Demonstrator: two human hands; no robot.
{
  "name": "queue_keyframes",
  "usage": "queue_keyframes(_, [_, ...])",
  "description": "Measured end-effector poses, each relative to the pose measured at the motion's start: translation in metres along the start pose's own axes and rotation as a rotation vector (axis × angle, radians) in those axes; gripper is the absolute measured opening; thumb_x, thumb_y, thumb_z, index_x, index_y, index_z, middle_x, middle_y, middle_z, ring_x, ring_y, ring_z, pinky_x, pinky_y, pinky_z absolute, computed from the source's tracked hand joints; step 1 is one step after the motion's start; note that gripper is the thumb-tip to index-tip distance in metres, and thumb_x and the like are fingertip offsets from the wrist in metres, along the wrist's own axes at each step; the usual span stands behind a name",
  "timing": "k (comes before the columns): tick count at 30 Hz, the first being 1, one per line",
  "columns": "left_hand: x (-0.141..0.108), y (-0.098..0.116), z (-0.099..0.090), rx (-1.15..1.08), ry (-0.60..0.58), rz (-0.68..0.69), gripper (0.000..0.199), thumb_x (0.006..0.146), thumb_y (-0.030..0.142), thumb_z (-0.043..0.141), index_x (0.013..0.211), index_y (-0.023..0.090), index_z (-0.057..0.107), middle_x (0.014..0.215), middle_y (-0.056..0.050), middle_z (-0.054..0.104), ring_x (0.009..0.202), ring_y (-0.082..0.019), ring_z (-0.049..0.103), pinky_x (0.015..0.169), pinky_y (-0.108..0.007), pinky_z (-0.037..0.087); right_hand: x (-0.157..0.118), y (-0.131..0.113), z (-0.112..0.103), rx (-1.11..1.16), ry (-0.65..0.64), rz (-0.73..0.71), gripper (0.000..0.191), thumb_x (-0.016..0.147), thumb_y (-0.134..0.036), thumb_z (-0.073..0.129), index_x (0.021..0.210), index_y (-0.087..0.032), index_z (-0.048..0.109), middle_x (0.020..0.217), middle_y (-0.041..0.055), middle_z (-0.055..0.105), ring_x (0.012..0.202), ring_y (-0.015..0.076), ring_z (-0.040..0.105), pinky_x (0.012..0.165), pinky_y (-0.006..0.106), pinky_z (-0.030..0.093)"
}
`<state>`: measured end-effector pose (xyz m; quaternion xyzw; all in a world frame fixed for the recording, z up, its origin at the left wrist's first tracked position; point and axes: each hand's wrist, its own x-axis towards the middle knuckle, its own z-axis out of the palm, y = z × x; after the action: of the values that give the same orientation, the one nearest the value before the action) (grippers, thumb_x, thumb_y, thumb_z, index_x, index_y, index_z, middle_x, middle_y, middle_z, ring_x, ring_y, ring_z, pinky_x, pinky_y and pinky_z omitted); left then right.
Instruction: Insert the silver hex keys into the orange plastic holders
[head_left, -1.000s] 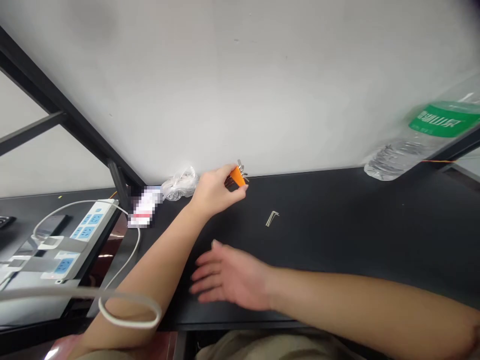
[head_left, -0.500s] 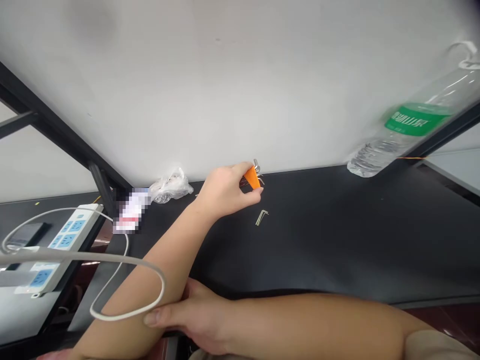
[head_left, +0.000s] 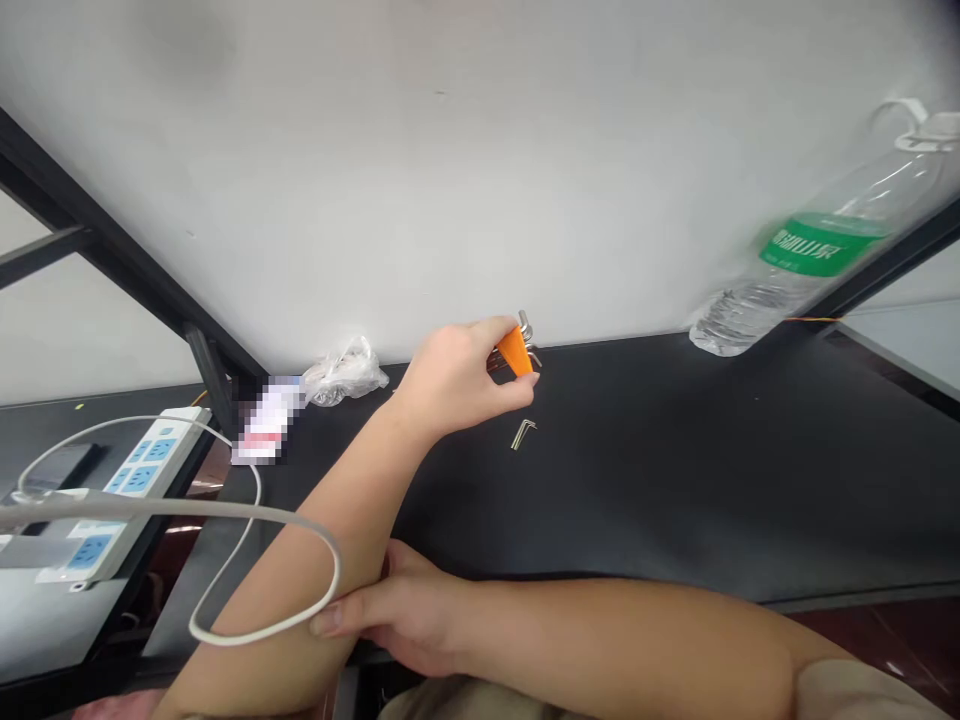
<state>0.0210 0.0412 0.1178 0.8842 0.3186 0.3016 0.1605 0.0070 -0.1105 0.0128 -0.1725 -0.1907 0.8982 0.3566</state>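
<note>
Short beige sleeve (head_left: 855, 692), bare forearms (head_left: 600, 635)

From mid-view, a green-labelled bottle (head_left: 821, 245) stands between two and three o'clock; a crumpled bag (head_left: 346, 372) lies at nine, a power strip (head_left: 139, 480) between eight and nine, a looped cable (head_left: 225, 510) at eight.

Table (head_left: 690, 490) open at right; hex keys (head_left: 519, 435) lie midway, a bottle (head_left: 817, 247) stands at the back edge, forearms (head_left: 345, 505) bar front and left.
</note>
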Motion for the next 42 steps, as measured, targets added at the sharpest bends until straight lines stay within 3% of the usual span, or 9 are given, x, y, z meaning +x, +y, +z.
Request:
queue_keyframes(4, [-0.001, 0.003, -0.004, -0.018, 0.045, 0.018, 0.015, 0.082, 0.030, 0.071, 0.090, 0.021, 0.062, 0.083, 0.003, 0.071, 0.066, -0.012, 0.061, 0.065, -0.025, 0.046, -0.003, -0.003, -0.001, -0.069, 0.031, -0.002, 0.084, 0.042, -0.028, 0.105, 0.120, -0.015, 0.077, 0.130, 0.0149, 0.074, 0.130, 0.0379, 0.063, 0.114, 0.054, 0.045])
queue_keyframes(10, [-0.003, 0.003, -0.009, -0.036, 0.072, 0.041, 0.017, 0.082, 0.028, 0.073, 0.094, 0.021, 0.064, 0.086, 0.003, 0.073, 0.068, -0.012, 0.063, 0.067, -0.025, 0.049, -0.003, -0.002, 0.001, -0.117, 0.040, -0.052, 0.084, 0.041, -0.029, 0.105, 0.119, -0.016, 0.077, 0.131, 0.0117, 0.073, 0.129, 0.0323, 0.064, 0.113, 0.045, 0.048])
queue_keyframes(14, [-0.008, -0.008, -0.008, -0.075, 0.060, 0.080, 0.020, 0.084, 0.027, 0.072, 0.101, 0.020, 0.066, 0.091, 0.001, 0.075, 0.074, -0.013, 0.067, 0.073, -0.025, 0.052, -0.004, -0.012, -0.007, -0.246, 0.051, 0.118, 0.071, 0.050, -0.038, 0.102, 0.112, -0.018, 0.074, 0.099, 0.0035, 0.078, 0.079, 0.0176, 0.072, 0.078, 0.034, 0.060])
queue_keyframes(17, [-0.022, -0.035, 0.005, -0.047, 0.055, 0.071, 0.027, 0.083, 0.030, 0.073, 0.107, 0.019, 0.068, 0.096, -0.001, 0.076, 0.079, -0.014, 0.069, 0.075, -0.025, 0.053, -0.022, -0.065, -0.026, -0.656, -0.097, 0.292, 0.048, 0.069, -0.053, 0.089, 0.097, -0.020, 0.068, 0.066, -0.0046, 0.064, 0.054, 0.0147, 0.061, 0.056, 0.030, 0.053])
queue_keyframes(20, [-0.040, -0.073, 0.029, 0.039, 0.127, 0.004, 0.035, 0.081, 0.031, 0.075, 0.113, 0.019, 0.068, 0.094, -0.002, 0.076, 0.078, -0.016, 0.069, 0.074, -0.027, 0.054, -0.053, -0.148, -0.056, -1.395, -0.260, 0.183, 0.018, 0.087, -0.038, 0.075, 0.091, -0.022, 0.072, 0.082, -0.0009, 0.071, 0.071, 0.0141, 0.066, 0.069, 0.027, 0.051])
queue_keyframes(23, [-0.053, -0.101, 0.049, 0.124, 0.090, -0.020, 0.039, 0.081, 0.034, 0.074, 0.118, 0.021, 0.067, 0.097, -0.002, 0.076, 0.078, -0.017, 0.069, 0.075, -0.029, 0.054, -0.075, -0.217, -0.091, -1.898, 0.078, -0.011, 0.011, 0.090, -0.024, 0.065, 0.086, -0.022, 0.075, 0.088, 0.0014, 0.073, 0.076, 0.0157, 0.064, 0.073, 0.028, 0.047])
queue_keyframes(26, [-0.058, -0.108, 0.058, 0.189, 0.065, -0.039, 0.039, 0.083, 0.035, 0.073, 0.118, 0.023, 0.065, 0.096, -0.001, 0.075, 0.080, -0.019, 0.069, 0.074, -0.030, 0.053, -0.078, -0.250, -0.121, -2.121, 0.359, -0.101, 0.016, 0.091, -0.022, 0.061, 0.092, -0.022, 0.077, 0.097, 0.0061, 0.071, 0.081, 0.0186, 0.063, 0.072, 0.030, 0.046])
queue_keyframes(32, [-0.063, -0.101, 0.057, 0.275, 0.009, -0.013, 0.036, 0.084, 0.037, 0.071, 0.117, 0.023, 0.063, 0.089, -0.001, 0.073, 0.081, -0.021, 0.069, 0.074, -0.033, 0.052, -0.063, -0.256, -0.149, -2.140, 0.257, -0.074, 0.021, 0.091, -0.021, 0.060, 0.099, -0.024, 0.079, 0.106, 0.0059, 0.071, 0.085, 0.0194, 0.064, 0.076, 0.030, 0.047])
queue_keyframes(42, [-0.072, -0.093, 0.052, 0.327, -0.070, -0.040, 0.021, 0.085, 0.038, 0.068, 0.096, 0.023, 0.060, 0.083, 0.000, 0.070, 0.071, -0.018, 0.062, 0.069, -0.031, 0.047, -0.061, -0.255, -0.153, -2.074, 0.252, -0.051, 0.019, 0.089, -0.021, 0.062, 0.094, -0.025, 0.080, 0.105, 0.0045, 0.072, 0.084, 0.0189, 0.065, 0.076, 0.030, 0.048])
